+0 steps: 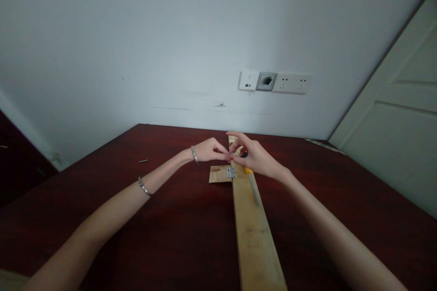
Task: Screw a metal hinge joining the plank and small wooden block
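My left hand (212, 150) and my right hand (254, 155) meet above a long wooden board (256, 236), their fingertips pinched together. Whatever small thing lies between the fingertips is too small to make out. Just below them a metal hinge (231, 172) spans the edge of the board and a small wooden piece (217, 175) at its left. A screwdriver (253, 186) with a yellow and black handle rests on the board, its shaft toward me. Part of its handle is hidden behind my right hand.
The board lies lengthwise on a dark red table (164, 245). A thin metal piece (142, 161) lies at the left. Behind the table stands a white wall with sockets (290, 83); a pale door (403, 113) is at the right.
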{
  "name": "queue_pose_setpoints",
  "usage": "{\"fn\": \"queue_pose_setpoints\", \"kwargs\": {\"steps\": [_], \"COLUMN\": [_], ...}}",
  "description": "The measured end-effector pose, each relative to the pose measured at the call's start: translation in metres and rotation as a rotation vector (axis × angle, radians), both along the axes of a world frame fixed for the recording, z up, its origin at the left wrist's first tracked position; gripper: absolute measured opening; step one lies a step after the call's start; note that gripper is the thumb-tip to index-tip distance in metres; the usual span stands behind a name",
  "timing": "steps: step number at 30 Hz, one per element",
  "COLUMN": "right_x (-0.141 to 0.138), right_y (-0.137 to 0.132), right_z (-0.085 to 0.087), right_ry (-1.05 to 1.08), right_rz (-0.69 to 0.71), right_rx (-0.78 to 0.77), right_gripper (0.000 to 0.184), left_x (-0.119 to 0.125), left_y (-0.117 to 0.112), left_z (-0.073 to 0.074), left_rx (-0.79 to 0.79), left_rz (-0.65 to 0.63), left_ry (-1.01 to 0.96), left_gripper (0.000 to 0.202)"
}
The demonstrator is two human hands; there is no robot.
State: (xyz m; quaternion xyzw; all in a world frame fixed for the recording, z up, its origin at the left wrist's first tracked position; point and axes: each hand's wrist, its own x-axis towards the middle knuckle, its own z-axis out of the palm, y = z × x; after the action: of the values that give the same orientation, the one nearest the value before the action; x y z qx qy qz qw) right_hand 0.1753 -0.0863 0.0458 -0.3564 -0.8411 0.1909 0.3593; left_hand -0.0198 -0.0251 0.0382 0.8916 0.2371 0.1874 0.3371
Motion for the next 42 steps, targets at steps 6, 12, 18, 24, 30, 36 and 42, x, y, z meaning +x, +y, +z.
{"fn": "queue_pose_setpoints", "kwargs": {"steps": [6,12,18,24,30,36,42], "right_x": [0.009,0.025,0.034,0.042,0.049,0.054,0.058], "right_y": [0.001,0.015,0.033,0.043,0.049,0.051,0.047], "right_z": [0.001,-0.011,-0.028,-0.036,-0.044,-0.048,-0.048], "right_ry": [0.04,-0.02,-0.074,-0.129,-0.147,-0.144,-0.194], "right_rz": [-0.05,-0.097,-0.116,-0.128,-0.123,-0.129,-0.164], "right_rx": [0.029,0.01,0.006,-0.012,-0.03,-0.048,-0.049], "right_gripper": [0.053,0.044,0.042,0.039,0.036,0.039,0.039], "left_x": [-0.032,-0.118,-0.213,-0.253,-0.249,-0.251,-0.252], "left_y": [0.011,0.031,0.022,0.001,-0.011,-0.009,-0.009], "left_z": [-0.004,-0.014,-0.022,-0.041,-0.052,-0.066,-0.071], "left_rx": [0.093,0.126,0.182,0.359,0.482,0.499,0.516], "left_rz": [0.16,0.639,0.8,0.769,0.669,0.664,0.63], "left_ry": [-0.031,0.206,0.547,1.076,1.189,1.14,1.169], "left_gripper": [0.025,0.027,0.022,0.024,0.027,0.024,0.03]}}
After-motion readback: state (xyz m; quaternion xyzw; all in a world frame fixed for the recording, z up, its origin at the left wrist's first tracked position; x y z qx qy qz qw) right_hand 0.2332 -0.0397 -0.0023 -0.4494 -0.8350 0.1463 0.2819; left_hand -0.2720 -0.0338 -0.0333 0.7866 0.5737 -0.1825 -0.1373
